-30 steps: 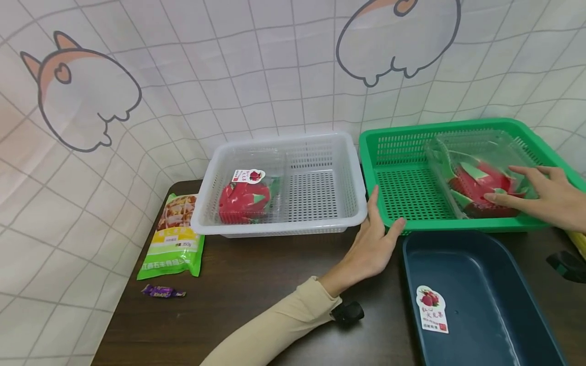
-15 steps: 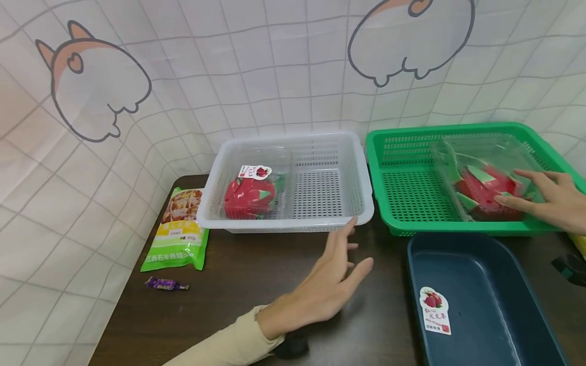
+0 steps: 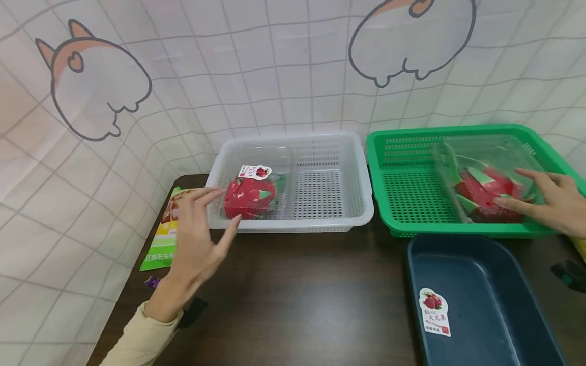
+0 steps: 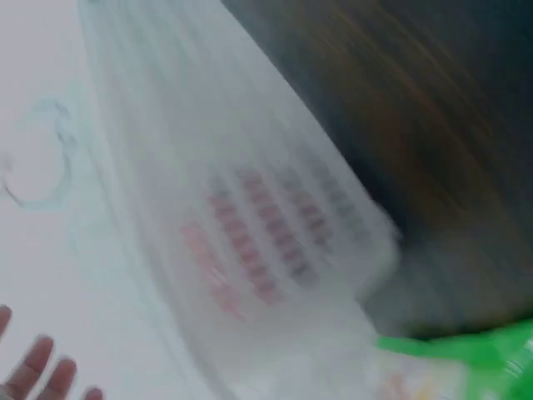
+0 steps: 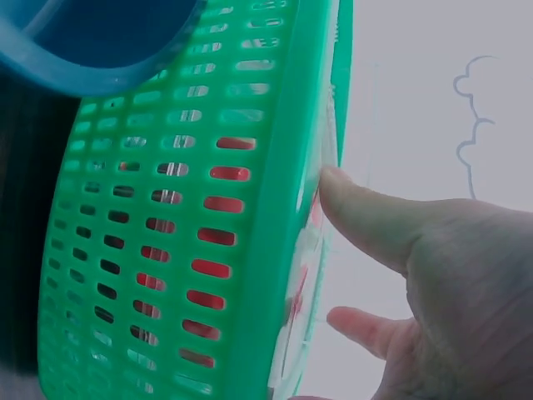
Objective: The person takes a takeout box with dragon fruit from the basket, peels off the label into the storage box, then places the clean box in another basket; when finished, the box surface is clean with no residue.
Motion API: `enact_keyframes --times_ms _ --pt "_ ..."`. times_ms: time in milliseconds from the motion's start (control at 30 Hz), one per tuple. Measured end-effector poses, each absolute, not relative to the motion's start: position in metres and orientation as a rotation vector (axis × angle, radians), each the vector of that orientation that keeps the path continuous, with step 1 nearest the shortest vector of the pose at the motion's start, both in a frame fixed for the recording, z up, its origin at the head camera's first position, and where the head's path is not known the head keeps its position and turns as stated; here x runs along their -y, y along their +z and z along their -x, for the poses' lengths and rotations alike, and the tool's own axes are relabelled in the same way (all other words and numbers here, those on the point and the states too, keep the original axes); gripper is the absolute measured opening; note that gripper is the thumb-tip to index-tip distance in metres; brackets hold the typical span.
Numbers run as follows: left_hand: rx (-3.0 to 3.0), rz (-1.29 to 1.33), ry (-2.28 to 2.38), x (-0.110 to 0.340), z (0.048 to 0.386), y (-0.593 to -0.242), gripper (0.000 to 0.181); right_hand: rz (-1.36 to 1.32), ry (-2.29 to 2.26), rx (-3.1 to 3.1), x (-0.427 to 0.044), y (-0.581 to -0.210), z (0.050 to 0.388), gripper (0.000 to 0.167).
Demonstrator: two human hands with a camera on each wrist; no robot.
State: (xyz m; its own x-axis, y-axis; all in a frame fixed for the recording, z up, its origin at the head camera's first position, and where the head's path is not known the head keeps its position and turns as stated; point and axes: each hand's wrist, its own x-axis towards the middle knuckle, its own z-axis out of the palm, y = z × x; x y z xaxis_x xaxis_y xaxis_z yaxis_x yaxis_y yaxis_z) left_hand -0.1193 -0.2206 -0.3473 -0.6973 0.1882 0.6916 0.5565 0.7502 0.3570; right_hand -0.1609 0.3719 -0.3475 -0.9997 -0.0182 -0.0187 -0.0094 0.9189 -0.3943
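Note:
In the head view my left hand point(image 3: 197, 244) is raised by the left end of a white slotted basket point(image 3: 293, 226), fingers spread and fairly straight, holding nothing. Contact with the rim is unclear. Inside that basket sits a clear plastic box with red dragon fruit point(image 3: 249, 199) and a label on its lid. My right hand point(image 3: 556, 206) rests at the right end of another clear box of dragon fruit point(image 3: 490, 185), in the green basket point(image 3: 403, 198). Its fingers look extended over the lid. The right wrist view shows the thumb point(image 5: 375, 221) beside the green rim.
A dark blue tray point(image 3: 476, 305) with a dragon fruit sticker point(image 3: 434, 312) on it stands in front of the green basket. Left of the white basket lie a green and yellow food bag point(image 3: 157, 249), partly behind my left hand, and a purple wrapped candy point(image 3: 152, 281).
My left hand has left the gap between the baskets and swept left across the table to the white basket's left end. My right hand stays on its box.

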Motion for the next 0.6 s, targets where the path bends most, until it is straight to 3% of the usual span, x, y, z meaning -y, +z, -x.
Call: enact_keyframes --times_ms 367,600 --pt "2.566 0.133 -1.017 0.25 0.135 -0.378 0.094 -0.028 -0.566 -3.099 -0.366 -0.335 0.157 0.095" --pt "2.636 -0.003 -1.278 0.254 0.138 -0.382 0.098 0.15 -0.651 -3.202 -0.327 -0.307 0.155 0.077"
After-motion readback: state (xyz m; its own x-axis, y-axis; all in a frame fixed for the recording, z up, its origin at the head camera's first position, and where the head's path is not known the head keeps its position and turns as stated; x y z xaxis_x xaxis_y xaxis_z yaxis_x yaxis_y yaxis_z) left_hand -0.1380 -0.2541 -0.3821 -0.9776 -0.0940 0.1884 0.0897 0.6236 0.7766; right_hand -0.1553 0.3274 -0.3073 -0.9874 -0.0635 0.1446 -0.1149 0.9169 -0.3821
